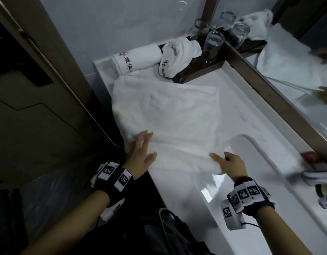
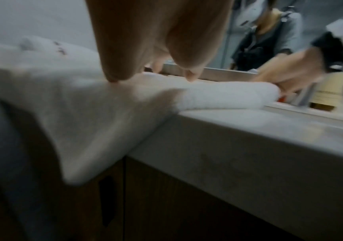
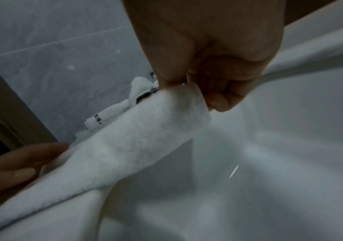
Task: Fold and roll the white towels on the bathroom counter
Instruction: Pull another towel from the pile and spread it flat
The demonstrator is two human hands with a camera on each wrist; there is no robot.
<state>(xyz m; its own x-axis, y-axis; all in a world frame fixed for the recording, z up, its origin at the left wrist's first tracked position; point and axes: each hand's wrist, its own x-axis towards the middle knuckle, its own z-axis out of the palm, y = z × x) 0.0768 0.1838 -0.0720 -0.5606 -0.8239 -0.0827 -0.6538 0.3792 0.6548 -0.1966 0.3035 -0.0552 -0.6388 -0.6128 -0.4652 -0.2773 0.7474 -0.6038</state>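
A large white towel (image 1: 166, 115) lies spread over the left part of the white counter (image 1: 238, 100), its near edge turned up into a thick fold. My left hand (image 1: 140, 153) rests flat on the towel's near left edge, fingers straight. My right hand (image 1: 227, 162) pinches the right end of that fold (image 3: 145, 130) by the basin's rim, thumb on top. In the left wrist view the towel (image 2: 84, 106) hangs over the counter's front edge under my fingertips (image 2: 114, 78). A rolled towel (image 1: 138, 57) and a loosely bunched towel (image 1: 179, 56), both with red lettering, lie at the far end.
Two upside-down glasses (image 1: 214, 41) stand on a dark tray (image 1: 201, 65) in the far corner by the mirror (image 1: 296, 57). The basin (image 1: 250, 181) lies to the right, with a chrome tap (image 1: 315, 177) and a red packet (image 1: 309, 156). A dark door (image 1: 39, 89) stands at left.
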